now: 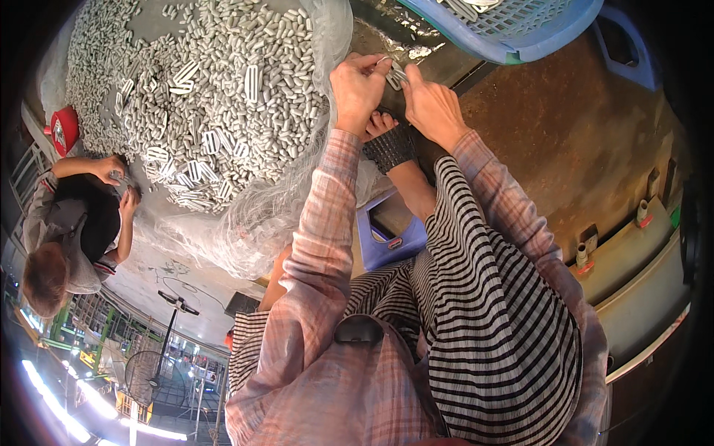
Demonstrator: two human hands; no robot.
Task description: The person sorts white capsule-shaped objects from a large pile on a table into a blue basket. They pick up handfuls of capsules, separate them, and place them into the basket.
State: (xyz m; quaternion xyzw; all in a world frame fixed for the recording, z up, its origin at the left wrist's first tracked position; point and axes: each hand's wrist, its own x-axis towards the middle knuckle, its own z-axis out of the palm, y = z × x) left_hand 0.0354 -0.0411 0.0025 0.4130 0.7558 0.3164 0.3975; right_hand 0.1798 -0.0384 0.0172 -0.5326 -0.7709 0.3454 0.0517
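Observation:
My left hand (357, 91) and my right hand (433, 108) meet close together above my knees, both pinching one small grey loop-shaped metal piece (394, 74) between the fingertips. Both sleeves are pink plaid, and I wear striped trousers. To the left of my hands lies a big heap of small grey parts (201, 97) on clear plastic sheeting (260, 215); several larger oblong loops lie on top of the heap.
A blue plastic basket (513, 30) holding grey pieces stands beyond my hands. A blue low stool (387, 238) is under my legs. Another person (74, 223) sits at the left, hands at the heap, near a red object (65, 128). Rusty brown floor (587, 134) lies right.

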